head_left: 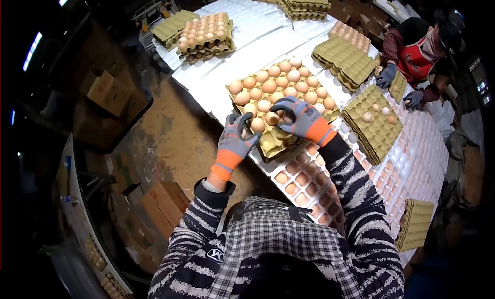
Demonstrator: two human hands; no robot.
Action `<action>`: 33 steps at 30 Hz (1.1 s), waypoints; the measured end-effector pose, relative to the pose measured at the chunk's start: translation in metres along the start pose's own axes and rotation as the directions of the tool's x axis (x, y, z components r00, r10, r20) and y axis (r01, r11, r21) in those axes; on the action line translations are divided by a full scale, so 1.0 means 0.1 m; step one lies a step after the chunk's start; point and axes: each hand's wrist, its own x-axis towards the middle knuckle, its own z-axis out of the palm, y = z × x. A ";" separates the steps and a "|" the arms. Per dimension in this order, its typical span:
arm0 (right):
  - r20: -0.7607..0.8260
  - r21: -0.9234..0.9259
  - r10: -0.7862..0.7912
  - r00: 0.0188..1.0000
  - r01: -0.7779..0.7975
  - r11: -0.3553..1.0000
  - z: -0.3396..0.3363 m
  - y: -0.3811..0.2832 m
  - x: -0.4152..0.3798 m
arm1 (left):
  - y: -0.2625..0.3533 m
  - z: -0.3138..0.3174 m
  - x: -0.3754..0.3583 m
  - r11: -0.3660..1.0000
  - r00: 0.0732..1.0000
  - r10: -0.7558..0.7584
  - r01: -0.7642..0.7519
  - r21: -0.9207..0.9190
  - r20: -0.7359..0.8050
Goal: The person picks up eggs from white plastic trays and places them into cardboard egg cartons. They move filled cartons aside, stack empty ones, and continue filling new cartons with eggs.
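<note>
Each gloved hand cups one brown egg: the right hand (304,121) curls over an egg (272,118), the left hand (236,141) pinches another (257,124), both at the near end of the cardboard egg tray (281,144). Best kept loose-fingered, I'd say, lifting straight up clear of neighbouring eggs (281,82).

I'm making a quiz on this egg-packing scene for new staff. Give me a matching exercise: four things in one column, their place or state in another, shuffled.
Things:
1. left hand
2. right hand
3. tray with three eggs
4. full stacked egg trays

Places or states:
A. far end of the table, left side
B. in front of the co-worker, mostly unfilled
C. on an egg at the tray's near left edge
D. over eggs in the middle of the near tray

Pairs: 1-C, 2-D, 3-B, 4-A
</note>
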 end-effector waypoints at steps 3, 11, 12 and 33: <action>0.068 -0.535 -0.094 0.993 0.116 0.837 0.40 0.11 0.22 | 0.14 0.07 0.16 0.973 0.991 -0.109 0.089 0.215 0.083; -0.056 0.667 0.159 0.986 -0.082 0.740 -0.17 0.17 0.16 | -0.22 -0.44 0.38 0.634 0.959 -0.256 0.262 -0.728 0.122; -0.060 0.418 0.019 0.998 0.008 0.908 -0.14 0.23 0.28 | -0.43 -0.33 0.48 0.864 0.999 -0.030 0.006 -0.503 -0.040; -0.208 0.874 0.513 0.833 -0.077 0.479 -0.33 0.95 -1.83 | 0.29 -0.38 0.97 0.986 0.933 0.134 -0.092 -0.138 0.334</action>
